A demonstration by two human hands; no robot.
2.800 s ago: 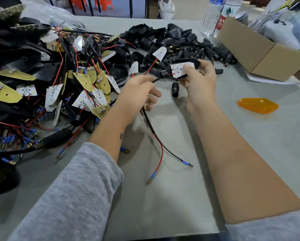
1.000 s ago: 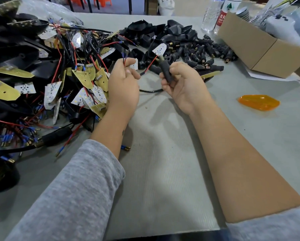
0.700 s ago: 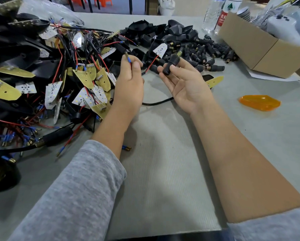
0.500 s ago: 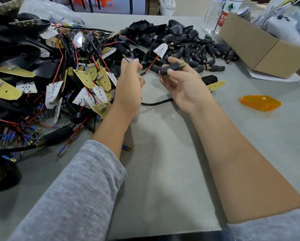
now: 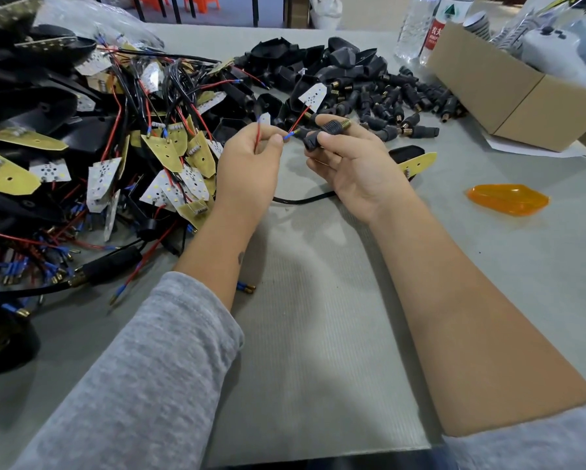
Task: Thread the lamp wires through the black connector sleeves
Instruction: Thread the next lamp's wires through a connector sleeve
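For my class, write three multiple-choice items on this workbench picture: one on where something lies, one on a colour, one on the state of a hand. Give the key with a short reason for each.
1. Where does the orange lens lie?
A. inside the cardboard box
B. on the table, right of the right hand
C. on the pile of circuit boards

2. What colour is the insulation at the tip of the wire end that is pointed at the connector sleeve?
A. blue
B. green
C. white

3. What is the right hand doing?
A. lying flat on the table
B. gripping a black connector sleeve
C. holding a bottle

Key: 1 B, the lens sits alone on the grey table, clear of the cardboard box. 2 A, a blue tip shows between the left hand and the connector sleeve. 3 B, thumb and fingers curl round the sleeve.
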